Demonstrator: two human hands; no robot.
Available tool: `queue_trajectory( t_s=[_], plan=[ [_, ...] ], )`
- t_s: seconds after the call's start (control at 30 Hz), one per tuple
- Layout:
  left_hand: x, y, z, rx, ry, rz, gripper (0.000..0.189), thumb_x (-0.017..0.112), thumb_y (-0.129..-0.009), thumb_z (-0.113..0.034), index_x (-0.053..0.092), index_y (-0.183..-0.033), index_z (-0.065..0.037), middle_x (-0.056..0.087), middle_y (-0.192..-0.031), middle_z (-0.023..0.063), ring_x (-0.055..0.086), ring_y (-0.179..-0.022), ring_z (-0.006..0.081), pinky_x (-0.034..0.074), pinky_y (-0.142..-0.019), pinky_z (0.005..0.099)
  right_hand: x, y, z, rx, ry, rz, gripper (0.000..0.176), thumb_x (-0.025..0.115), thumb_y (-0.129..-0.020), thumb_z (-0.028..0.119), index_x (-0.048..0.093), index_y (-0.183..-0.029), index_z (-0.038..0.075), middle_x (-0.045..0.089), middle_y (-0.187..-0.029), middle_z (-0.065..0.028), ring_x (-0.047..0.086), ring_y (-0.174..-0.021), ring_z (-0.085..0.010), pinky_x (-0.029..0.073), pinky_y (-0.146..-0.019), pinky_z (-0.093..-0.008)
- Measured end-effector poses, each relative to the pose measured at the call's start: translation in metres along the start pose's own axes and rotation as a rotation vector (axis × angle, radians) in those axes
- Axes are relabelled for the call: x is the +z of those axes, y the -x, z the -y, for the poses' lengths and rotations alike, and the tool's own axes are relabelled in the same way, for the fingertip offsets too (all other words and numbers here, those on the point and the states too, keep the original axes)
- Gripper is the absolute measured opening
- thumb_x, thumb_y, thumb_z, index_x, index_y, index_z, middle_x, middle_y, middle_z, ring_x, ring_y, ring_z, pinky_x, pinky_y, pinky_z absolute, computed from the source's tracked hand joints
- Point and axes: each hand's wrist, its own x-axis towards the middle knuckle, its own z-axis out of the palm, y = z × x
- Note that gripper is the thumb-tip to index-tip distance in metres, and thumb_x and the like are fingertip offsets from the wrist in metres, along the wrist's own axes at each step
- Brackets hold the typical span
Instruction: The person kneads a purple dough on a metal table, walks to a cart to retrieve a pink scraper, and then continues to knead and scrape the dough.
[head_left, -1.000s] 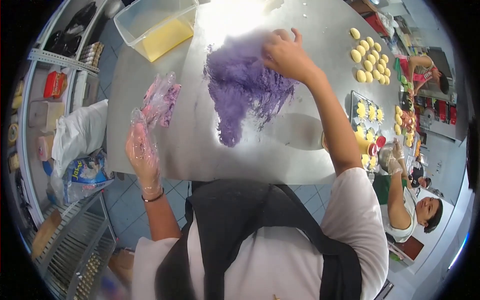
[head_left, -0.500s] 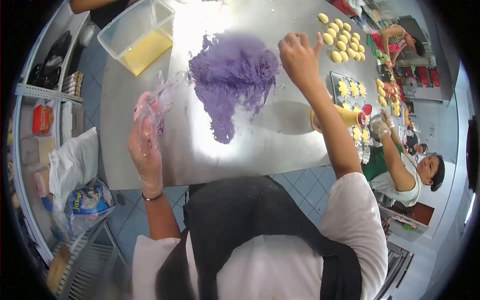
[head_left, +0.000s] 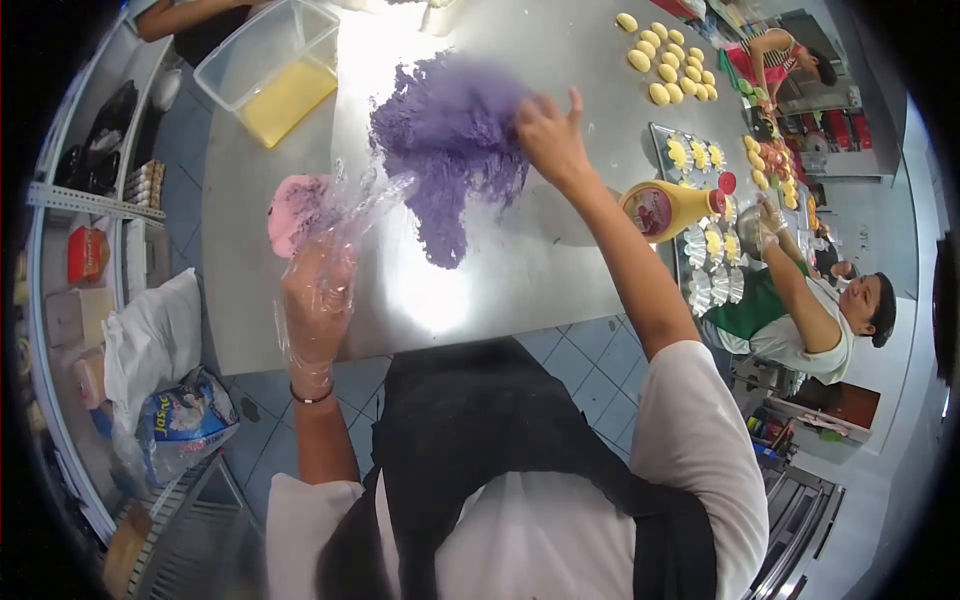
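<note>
My left hand (head_left: 318, 285), in a loose clear plastic glove, is closed around a pink scraper (head_left: 290, 222) smeared with purple bits, held over the left side of the metal table (head_left: 270, 340). Empty glove plastic (head_left: 365, 205) flares out beside it. A crumbly purple mash (head_left: 435, 150) lies heaped in the table's middle, with a long smear toward me. Bare and slightly blurred, my right hand (head_left: 553, 143) is at the heap's right edge. Its fingers are bent inward and one sticks up; whatever they pinch is hidden.
At the back left stands a clear tub (head_left: 290, 95) with yellow contents. Beyond my right forearm are a yellow squeeze bottle (head_left: 665, 210), a tray (head_left: 663, 150) of fluted molds, and several pale dough balls (head_left: 668, 65). A co-worker (head_left: 790, 310) holds a metal bowl at right.
My right hand has moved left to the mash's edge. My left hand has shifted right and turned, showing more of the pink scraper. The squeeze bottle is less hidden by my forearm.
</note>
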Motion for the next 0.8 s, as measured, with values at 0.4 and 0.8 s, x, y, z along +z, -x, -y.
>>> queue_trajectory(
  t_s=[0.4, 0.8],
  plan=[
    [0.002, 0.094, -0.042, 0.068, -0.159, -0.066, 0.033, 0.046, -0.094, -0.018, 0.052, -0.120, 0.002, 0.056, -0.114, 0.0181, 0.056, -0.101, 0.0336, 0.044, -0.087, 0.0406, -0.114, 0.100, -0.038, 0.427, -0.720, 0.004, 0.015, 0.060, -0.082, 0.018, 0.064, -0.094, 0.009, 0.058, -0.092, -0.0036, 0.054, -0.093, -0.0181, 0.037, -0.089, -0.0408],
    [-0.006, 0.147, -0.137, -0.202, 1.795, 0.078, 0.066, 0.035, -0.089, -0.060, 0.029, -0.141, -0.021, 0.031, -0.141, 0.0137, 0.036, -0.125, 0.0376, 0.035, -0.100, 0.0500, -0.234, 0.184, 0.101, 0.483, -1.815, -0.209, 0.018, 0.057, -0.089, 0.013, 0.057, -0.098, -0.002, 0.059, -0.092, -0.0064, 0.055, -0.084, -0.0110, 0.042, -0.076, -0.0221]
  ],
)
